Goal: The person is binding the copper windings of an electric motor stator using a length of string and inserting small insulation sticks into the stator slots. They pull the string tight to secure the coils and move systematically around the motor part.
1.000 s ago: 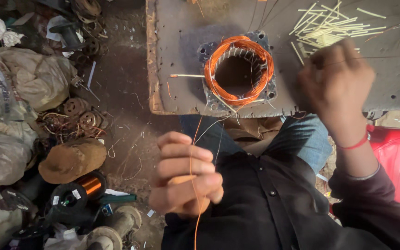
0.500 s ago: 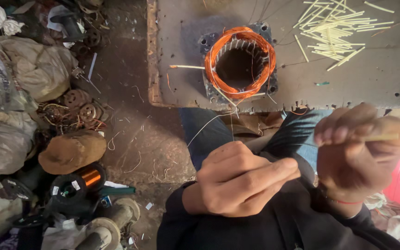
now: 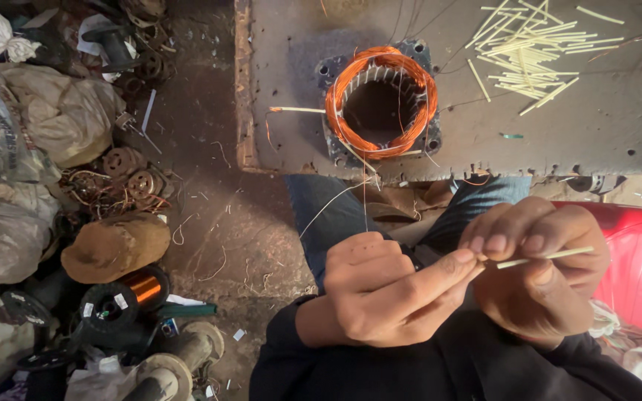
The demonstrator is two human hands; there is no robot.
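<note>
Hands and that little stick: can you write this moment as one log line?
left hand: pinching stick | right hand: gripping stick | stator: on board, thin wires trailing down

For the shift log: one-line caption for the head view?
Both hands, left hand and right hand, pinch a thin pale stick below a copper-wound stator.

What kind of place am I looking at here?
Probably a small motor-rewinding repair shop. A stator wound with copper wire sits on a worn metal table, a spool of copper wire lies among scrap on the dirt floor, and pale thin sticks are heaped nearby.
</note>
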